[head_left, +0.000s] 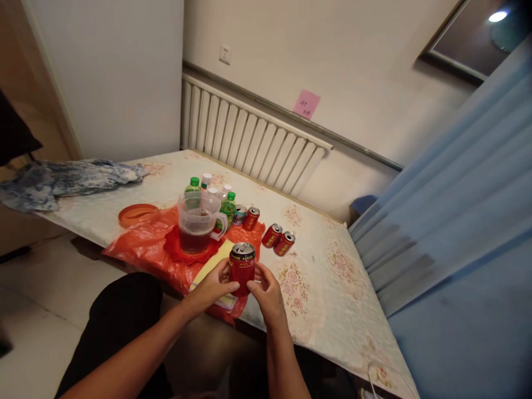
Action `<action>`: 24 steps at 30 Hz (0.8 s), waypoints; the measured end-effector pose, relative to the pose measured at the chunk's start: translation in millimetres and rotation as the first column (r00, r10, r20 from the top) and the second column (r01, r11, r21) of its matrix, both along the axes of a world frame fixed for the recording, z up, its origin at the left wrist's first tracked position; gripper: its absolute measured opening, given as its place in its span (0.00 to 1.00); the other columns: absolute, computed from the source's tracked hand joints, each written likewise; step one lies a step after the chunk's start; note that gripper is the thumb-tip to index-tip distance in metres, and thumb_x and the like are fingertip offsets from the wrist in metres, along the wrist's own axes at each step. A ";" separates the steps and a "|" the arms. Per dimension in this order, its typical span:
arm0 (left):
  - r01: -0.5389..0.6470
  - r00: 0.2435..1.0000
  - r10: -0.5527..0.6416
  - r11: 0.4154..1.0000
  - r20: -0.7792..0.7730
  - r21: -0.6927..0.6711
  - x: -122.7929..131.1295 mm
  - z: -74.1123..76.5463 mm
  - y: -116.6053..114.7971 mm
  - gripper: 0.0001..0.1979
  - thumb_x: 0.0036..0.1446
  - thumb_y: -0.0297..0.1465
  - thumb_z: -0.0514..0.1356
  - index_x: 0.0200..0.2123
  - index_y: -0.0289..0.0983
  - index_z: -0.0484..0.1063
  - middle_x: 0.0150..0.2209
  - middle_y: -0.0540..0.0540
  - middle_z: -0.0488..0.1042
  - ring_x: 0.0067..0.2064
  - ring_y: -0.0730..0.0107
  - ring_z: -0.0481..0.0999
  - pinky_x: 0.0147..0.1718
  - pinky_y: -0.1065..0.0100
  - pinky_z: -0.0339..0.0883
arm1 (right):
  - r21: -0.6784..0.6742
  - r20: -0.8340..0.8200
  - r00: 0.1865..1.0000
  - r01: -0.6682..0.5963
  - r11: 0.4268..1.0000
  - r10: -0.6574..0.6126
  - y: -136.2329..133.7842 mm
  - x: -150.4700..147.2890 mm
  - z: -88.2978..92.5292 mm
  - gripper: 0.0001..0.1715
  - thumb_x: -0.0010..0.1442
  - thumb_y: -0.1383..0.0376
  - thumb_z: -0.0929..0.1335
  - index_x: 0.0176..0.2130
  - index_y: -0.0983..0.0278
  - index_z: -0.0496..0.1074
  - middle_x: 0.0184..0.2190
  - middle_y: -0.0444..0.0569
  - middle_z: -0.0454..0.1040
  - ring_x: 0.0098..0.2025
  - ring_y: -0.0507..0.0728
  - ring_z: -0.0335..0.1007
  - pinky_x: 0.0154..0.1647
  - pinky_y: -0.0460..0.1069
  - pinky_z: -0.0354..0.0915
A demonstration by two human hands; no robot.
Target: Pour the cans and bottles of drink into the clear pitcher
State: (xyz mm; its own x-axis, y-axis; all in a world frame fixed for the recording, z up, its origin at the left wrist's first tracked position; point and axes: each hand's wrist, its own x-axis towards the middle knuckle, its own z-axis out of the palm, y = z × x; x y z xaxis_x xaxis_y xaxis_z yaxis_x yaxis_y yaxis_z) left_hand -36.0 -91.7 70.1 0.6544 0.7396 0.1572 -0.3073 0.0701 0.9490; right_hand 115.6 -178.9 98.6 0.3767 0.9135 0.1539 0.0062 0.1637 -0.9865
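Note:
Between my two hands is an upright red can (242, 271) with a silver top, close to the table's front edge. My left hand (218, 284) wraps its left side, thumb across the front. On the right side, my right hand (266, 288) grips the same can with its thumb on the front. Behind and left of it, a clear pitcher (195, 224) of dark liquid stands on a red tray (168, 249). A yellow cloth (211, 260) lies partly behind my left hand. Two red cans (272, 235) (285, 244) stand together to the right.
Several bottles (228, 208), a teal can (239, 215) and another red can (251, 218) stand behind the pitcher. Red plastic (137, 244) covers part of the flowered tablecloth (324, 293). An orange lid (137, 215) and bunched fabric (91, 176) lie left; a blue curtain (436, 194) hangs right.

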 end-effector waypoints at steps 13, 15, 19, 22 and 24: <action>0.104 0.990 -0.096 0.992 0.099 -0.077 -9.9 8.0 -4.3 0.36 0.49 0.39 0.68 0.60 0.38 0.62 0.60 0.37 0.69 0.60 0.50 0.70 0.57 0.52 0.64 | -0.014 0.133 0.988 0.083 0.996 -0.080 -4.7 -13.6 1.2 0.36 0.39 0.69 0.78 0.50 0.62 0.75 0.45 0.49 0.80 0.45 0.62 0.78 0.45 0.55 0.75; 0.090 0.993 -0.086 0.994 0.075 -0.054 -7.7 5.2 -3.0 0.39 0.45 0.41 0.70 0.59 0.38 0.62 0.58 0.37 0.71 0.58 0.49 0.71 0.56 0.52 0.65 | -0.036 0.145 0.986 0.093 0.995 -0.087 -5.3 -14.3 -0.5 0.38 0.39 0.70 0.78 0.51 0.62 0.74 0.45 0.50 0.80 0.45 0.62 0.78 0.45 0.55 0.75; 0.030 0.999 -0.029 0.999 0.034 -0.024 -3.3 -0.3 -0.5 0.40 0.41 0.41 0.73 0.56 0.36 0.63 0.56 0.37 0.72 0.57 0.49 0.72 0.56 0.51 0.65 | -0.053 0.148 0.987 0.068 0.996 -0.060 -7.4 -14.0 -0.1 0.37 0.40 0.70 0.77 0.52 0.63 0.74 0.47 0.51 0.79 0.46 0.63 0.77 0.46 0.56 0.75; 0.009 1.000 -0.009 1.000 0.017 0.003 -3.5 0.9 -0.8 0.38 0.43 0.40 0.71 0.56 0.36 0.63 0.55 0.37 0.73 0.57 0.49 0.72 0.57 0.51 0.65 | -0.031 0.114 0.993 0.014 0.999 -0.010 -9.5 -13.0 1.6 0.34 0.44 0.69 0.75 0.52 0.63 0.73 0.47 0.51 0.79 0.48 0.62 0.77 0.48 0.56 0.74; -0.011 1.000 0.012 0.999 -0.020 0.047 -5.5 5.5 -2.7 0.36 0.45 0.39 0.70 0.56 0.36 0.63 0.56 0.37 0.73 0.58 0.49 0.71 0.57 0.51 0.64 | -0.021 0.090 0.996 0.006 1.000 -0.004 -10.6 -12.7 2.1 0.32 0.46 0.69 0.75 0.52 0.63 0.73 0.47 0.51 0.79 0.49 0.62 0.77 0.48 0.56 0.74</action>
State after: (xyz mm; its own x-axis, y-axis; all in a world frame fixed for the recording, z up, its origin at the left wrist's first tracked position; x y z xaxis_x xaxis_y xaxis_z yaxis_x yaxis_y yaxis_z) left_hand -41.5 -94.3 75.6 0.6490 0.7396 0.1782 -0.2882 0.0222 0.9573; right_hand 102.9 -189.5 100.7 0.3670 0.9148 0.1686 0.0962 0.1429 -0.9850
